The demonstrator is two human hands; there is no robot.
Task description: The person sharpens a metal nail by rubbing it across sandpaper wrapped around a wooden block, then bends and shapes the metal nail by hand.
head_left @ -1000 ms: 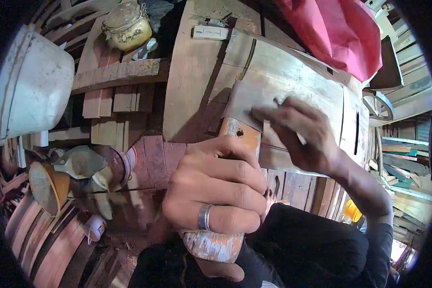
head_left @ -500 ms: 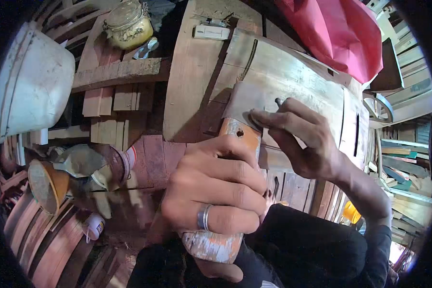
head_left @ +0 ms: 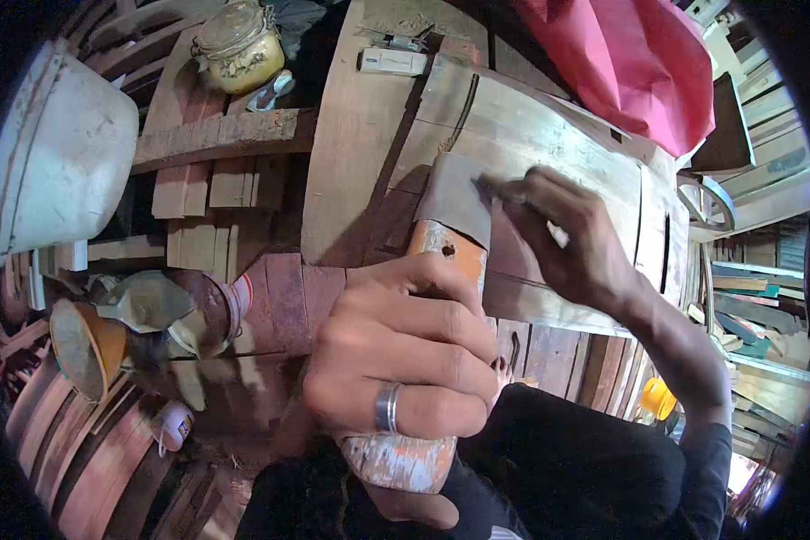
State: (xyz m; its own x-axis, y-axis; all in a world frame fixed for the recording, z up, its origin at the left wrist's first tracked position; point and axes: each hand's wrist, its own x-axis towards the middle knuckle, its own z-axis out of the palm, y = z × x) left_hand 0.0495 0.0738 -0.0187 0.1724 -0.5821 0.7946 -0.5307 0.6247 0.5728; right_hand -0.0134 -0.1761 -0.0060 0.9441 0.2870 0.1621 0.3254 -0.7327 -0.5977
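Note:
My left hand (head_left: 405, 351), with a ring on one finger, is wrapped round a worn orange-painted wooden piece (head_left: 403, 461). The piece has a small dark hole near its upper part, above my knuckles. A flat grey sheet or blade (head_left: 452, 193) covers its far end; its material is unclear. My right hand (head_left: 571, 238) is at the right edge of this grey part, thumb and fingers drawn together. Its fingertips are blurred and dark, and what they hold is too small to make out.
Beyond the hands lies a wide wooden board (head_left: 549, 135). Pink cloth (head_left: 625, 72) hangs at the upper right. On the left are a white bucket (head_left: 63, 157), a glass jar (head_left: 237, 49), an orange funnel-like container (head_left: 85, 346) and a small white cup (head_left: 173, 425).
My right hand has moved up along the right edge of the grey part, its fingertips now higher than half a second ago. My left hand keeps its hold on the orange piece.

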